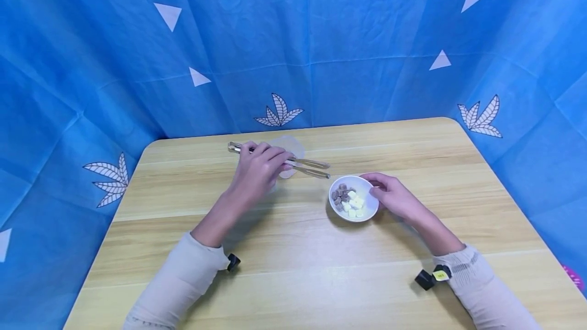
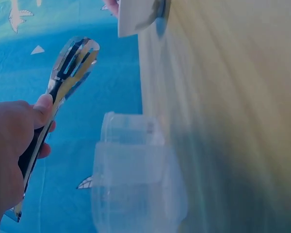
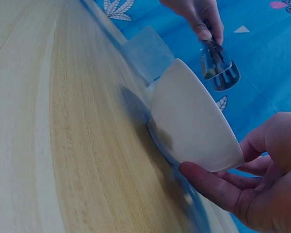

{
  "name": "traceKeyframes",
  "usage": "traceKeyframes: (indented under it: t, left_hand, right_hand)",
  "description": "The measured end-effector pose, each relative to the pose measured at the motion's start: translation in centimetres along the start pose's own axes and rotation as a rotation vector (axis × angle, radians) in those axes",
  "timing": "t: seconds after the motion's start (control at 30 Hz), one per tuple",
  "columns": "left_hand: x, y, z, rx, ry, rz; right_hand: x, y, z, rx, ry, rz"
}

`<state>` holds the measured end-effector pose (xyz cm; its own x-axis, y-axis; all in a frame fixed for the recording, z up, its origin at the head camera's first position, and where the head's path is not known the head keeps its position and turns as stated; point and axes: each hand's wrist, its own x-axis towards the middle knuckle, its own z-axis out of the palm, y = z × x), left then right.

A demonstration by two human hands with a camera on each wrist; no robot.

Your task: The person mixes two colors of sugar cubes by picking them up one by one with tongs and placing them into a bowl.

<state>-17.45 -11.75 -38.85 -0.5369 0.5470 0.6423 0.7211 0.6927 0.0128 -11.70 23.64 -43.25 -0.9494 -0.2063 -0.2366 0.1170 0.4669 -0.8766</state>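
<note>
My left hand (image 1: 261, 169) grips a pair of metal tongs (image 1: 316, 164) by the middle. Slotted ends show on the tongs (image 2: 77, 60) in the left wrist view; they stand apart, with no food between them. The tips point toward a white bowl (image 1: 364, 211), just short of its rim in the head view. Brown cubes (image 1: 338, 196) lie on the left inside the bowl, and pale cubes (image 1: 354, 204) sit beside them. My right hand (image 1: 394, 197) holds the bowl at its right side, thumb and fingers around the wall (image 3: 194, 126). The bowl is close over the table.
Behind my left hand stand translucent plastic containers (image 2: 136, 184), partly hidden in the head view. A wooden table (image 1: 298, 289) spreads beneath both hands. Blue patterned cloth (image 1: 357, 24) hangs along its back and sides. Black wrist cameras (image 1: 425, 280) are strapped at both sleeves.
</note>
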Motion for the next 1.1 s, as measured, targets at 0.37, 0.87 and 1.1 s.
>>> traceKeyframes:
  t: [0.37, 0.87, 1.1]
  left_hand:
    - [1.0, -2.0, -2.1, 0.065, -0.032, -0.027]
    - [1.9, -3.9, -3.8, 0.146, -0.052, 0.002]
    - [2.4, -4.8, -4.1, 0.234, -0.074, 0.042]
  right_hand:
    - [-0.1, 0.0, 0.0, -0.002, 0.002, -0.007]
    - [0.0, -0.1, 0.1, 0.006, -0.005, 0.0]
    - [-0.1, -0.1, 0.0, 0.006, 0.006, -0.002]
